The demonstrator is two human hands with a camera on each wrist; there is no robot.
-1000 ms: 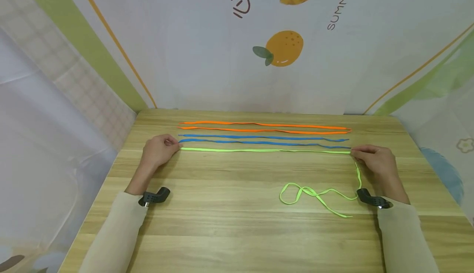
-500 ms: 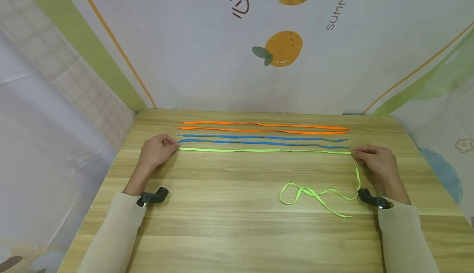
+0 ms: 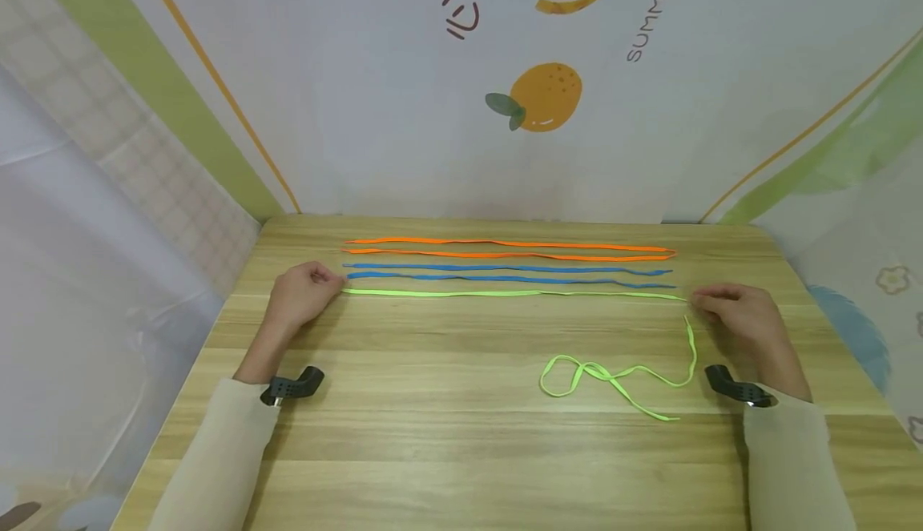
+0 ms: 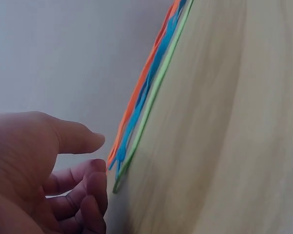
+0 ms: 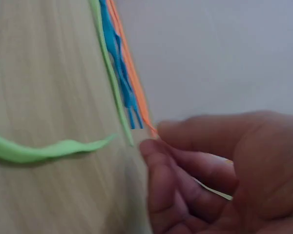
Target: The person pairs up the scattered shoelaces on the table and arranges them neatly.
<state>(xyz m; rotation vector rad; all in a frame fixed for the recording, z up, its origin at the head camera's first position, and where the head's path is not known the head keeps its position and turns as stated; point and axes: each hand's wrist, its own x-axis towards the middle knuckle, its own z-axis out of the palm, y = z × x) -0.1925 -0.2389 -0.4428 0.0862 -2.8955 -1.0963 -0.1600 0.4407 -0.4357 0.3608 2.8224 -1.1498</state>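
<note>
A straight green shoelace [image 3: 447, 294] lies across the wooden table, nearest me of several parallel laces. Beyond it run blue lace lengths [image 3: 461, 278] and, farthest, orange ones [image 3: 469, 241]. My left hand [image 3: 301, 295] is beside the green lace's left end; in the left wrist view its thumb [image 4: 80, 139] is apart from the loosely curled fingers [image 4: 95, 187], which hold nothing. At the other end is my right hand [image 3: 743, 315], fingers loosely curled. The right wrist view shows the lace tip [image 5: 130, 141] just short of its fingertips [image 5: 149, 148].
A second green shoelace [image 3: 602, 372] lies loosely looped nearer me on the right, one end pointing up toward the straight one. Printed cloth [image 3: 404, 130] hangs behind the table [image 3: 433, 467]. Each wrist wears a black camera mount [image 3: 735, 387].
My right hand has let go of the straight green lace and drawn slightly right. My left hand has come off its end too, barely moving. The view has shifted slightly.
</note>
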